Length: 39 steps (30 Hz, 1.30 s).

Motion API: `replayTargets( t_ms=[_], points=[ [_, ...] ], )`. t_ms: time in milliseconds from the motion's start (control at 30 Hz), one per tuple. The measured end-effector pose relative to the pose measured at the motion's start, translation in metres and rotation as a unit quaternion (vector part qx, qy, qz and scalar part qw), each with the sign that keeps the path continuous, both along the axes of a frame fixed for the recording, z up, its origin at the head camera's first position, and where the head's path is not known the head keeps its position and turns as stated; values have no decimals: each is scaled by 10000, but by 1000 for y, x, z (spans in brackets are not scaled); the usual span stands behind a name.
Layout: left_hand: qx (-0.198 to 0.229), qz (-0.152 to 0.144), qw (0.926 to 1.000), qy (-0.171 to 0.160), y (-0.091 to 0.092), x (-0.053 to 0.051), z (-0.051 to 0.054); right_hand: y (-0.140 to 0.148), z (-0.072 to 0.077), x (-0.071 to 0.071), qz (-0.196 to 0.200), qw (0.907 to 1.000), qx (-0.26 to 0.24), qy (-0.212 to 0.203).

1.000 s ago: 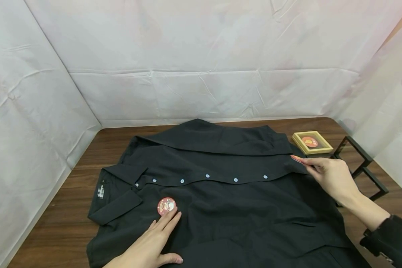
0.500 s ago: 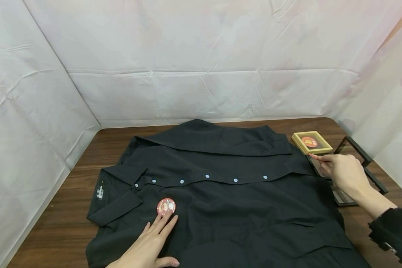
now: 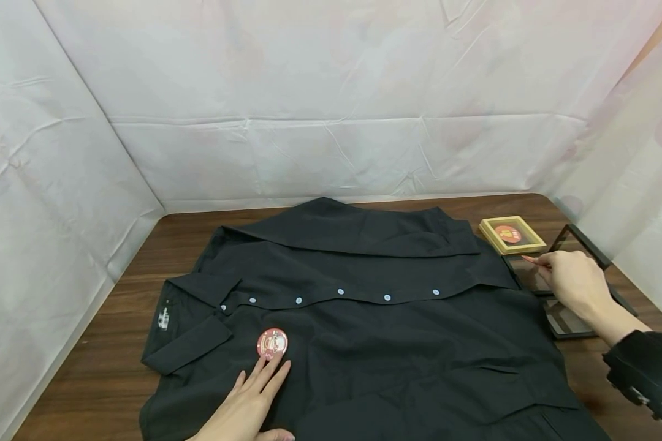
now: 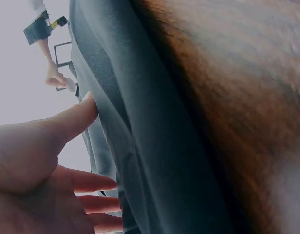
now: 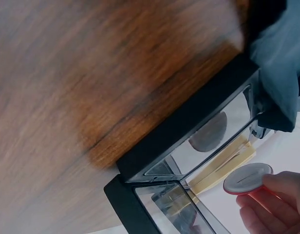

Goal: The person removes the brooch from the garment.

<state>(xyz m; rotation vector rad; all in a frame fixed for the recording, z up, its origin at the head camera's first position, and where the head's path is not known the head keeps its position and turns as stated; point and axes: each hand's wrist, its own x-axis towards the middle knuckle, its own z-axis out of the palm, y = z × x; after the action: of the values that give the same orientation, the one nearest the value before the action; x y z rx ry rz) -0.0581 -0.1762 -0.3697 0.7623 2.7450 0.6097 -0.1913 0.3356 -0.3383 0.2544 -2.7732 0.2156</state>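
Observation:
A black button-up shirt (image 3: 397,355) lies spread out, its collar to the left. On its chest sits a round red-and-white badge (image 3: 272,342), touched by the straight fingertips of my left hand (image 3: 243,401); the left wrist view shows the thumb against the fabric. Over on the right, my right hand (image 3: 579,282) pinches a round pin badge (image 5: 245,179) by its edge. The right wrist view shows this badge's silver back and red rim. It is held above an opened black-framed display case (image 5: 159,141) with clear windows, apart from it.
A yellow-framed box (image 3: 512,235) with an orange round badge inside stands behind the black case. The shirt covers much of the brown wooden table (image 3: 88,361). White cloth (image 3: 331,147) hangs along the back and sides.
My right hand has moved right with its badge, from the shirt's edge to over the black case. The left hand has slid slightly toward me, its fingertips still at the badge.

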Motion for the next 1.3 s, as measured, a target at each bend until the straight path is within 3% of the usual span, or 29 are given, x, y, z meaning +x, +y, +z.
replayTargets(
  t_ms=[233, 500, 800, 1300],
  points=[
    [-56, 2, 9997, 242, 0, 3, -4, 2, -3, -3, 15, 9999, 21, -111],
    [-93, 38, 9998, 149, -1, 4, -6, 3, -8, -5, -116, 9989, 28, -449],
    [-122, -1, 9996, 273, -4, 6, -9, 3, -11, -5, -214, 9979, 6, -619],
    [-130, 44, 9999, -57, -4, 4, -9, 0, -17, -8, -67, 9969, 146, -772]
  ],
)
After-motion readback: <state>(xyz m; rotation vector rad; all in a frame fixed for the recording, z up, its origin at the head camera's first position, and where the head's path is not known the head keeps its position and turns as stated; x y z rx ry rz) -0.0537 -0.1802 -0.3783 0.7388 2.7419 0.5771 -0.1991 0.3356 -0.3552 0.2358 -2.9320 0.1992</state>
